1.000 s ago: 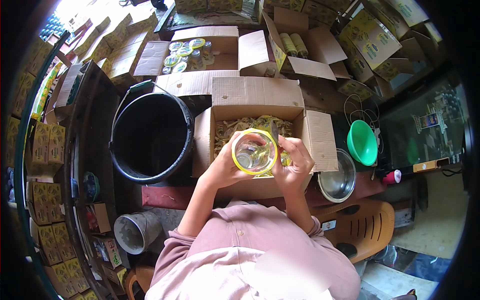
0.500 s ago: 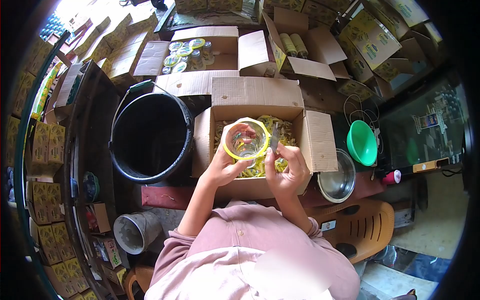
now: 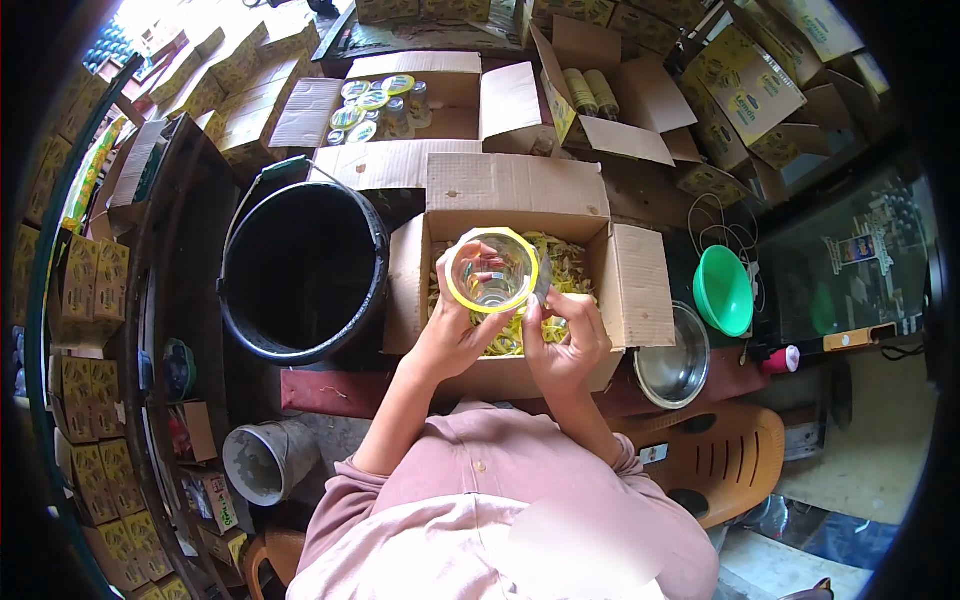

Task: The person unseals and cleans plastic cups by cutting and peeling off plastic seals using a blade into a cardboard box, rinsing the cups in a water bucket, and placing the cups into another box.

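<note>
A clear cup with a yellow rim is held over an open cardboard box, its mouth facing me. My left hand is wrapped round the cup's left side. At the cup's right edge, my right hand pinches a thin grey blade-like piece against the rim. Yellow-green strips fill the bottom of the box below both hands.
A black bucket stands left of the box. Behind is a carton with yellow-lidded cups. To the right are a green bowl, a steel bowl and an orange chair.
The cup has moved left from where it was a second ago, and my left hand with it. My right hand has shifted slightly left and down, with the grey piece still at the rim.
</note>
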Action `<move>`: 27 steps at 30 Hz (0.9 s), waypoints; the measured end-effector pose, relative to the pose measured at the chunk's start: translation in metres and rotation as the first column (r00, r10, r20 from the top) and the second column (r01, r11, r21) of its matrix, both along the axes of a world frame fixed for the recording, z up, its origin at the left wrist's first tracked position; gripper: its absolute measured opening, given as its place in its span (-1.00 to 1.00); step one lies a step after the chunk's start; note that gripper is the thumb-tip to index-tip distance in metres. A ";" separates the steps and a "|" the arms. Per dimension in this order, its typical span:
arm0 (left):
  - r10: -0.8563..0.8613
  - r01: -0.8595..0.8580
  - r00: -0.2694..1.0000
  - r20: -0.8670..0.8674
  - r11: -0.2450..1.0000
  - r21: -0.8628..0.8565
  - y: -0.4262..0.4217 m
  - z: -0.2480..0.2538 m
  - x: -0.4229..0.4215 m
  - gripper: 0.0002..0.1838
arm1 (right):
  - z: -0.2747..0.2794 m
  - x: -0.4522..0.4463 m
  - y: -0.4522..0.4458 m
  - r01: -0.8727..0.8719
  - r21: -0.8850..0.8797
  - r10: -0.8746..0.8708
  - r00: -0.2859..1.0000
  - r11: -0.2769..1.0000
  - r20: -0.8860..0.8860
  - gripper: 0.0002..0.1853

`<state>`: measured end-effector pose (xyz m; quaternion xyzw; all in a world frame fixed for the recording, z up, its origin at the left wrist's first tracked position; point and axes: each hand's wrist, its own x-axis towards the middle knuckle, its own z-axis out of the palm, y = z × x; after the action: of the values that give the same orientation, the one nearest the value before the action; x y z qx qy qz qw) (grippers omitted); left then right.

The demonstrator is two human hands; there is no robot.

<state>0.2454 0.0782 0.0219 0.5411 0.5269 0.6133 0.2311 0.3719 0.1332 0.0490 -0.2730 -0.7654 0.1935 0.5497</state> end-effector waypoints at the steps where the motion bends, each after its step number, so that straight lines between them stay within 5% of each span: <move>1: 0.010 -0.010 1.000 -0.002 1.000 0.003 0.000 0.002 0.001 -0.25 | 0.000 -0.001 0.000 -0.001 -0.004 0.001 1.000 1.000 0.002 -0.74; 10: 0.031 -0.033 0.994 -0.107 0.999 -0.018 0.003 0.000 -0.004 -0.23 | -0.003 -0.006 0.009 0.008 0.038 -0.008 1.000 0.999 0.000 -0.76; 27: -0.055 0.054 0.998 -0.034 0.997 -0.049 0.000 0.002 -0.007 -0.20 | 0.007 -0.004 0.023 -0.086 0.001 0.086 0.996 0.996 -0.002 -0.71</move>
<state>0.2383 0.0779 0.0242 0.5602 0.5306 0.5843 0.2514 0.3677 0.1566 0.0560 -0.2396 -0.7760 0.2168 0.5417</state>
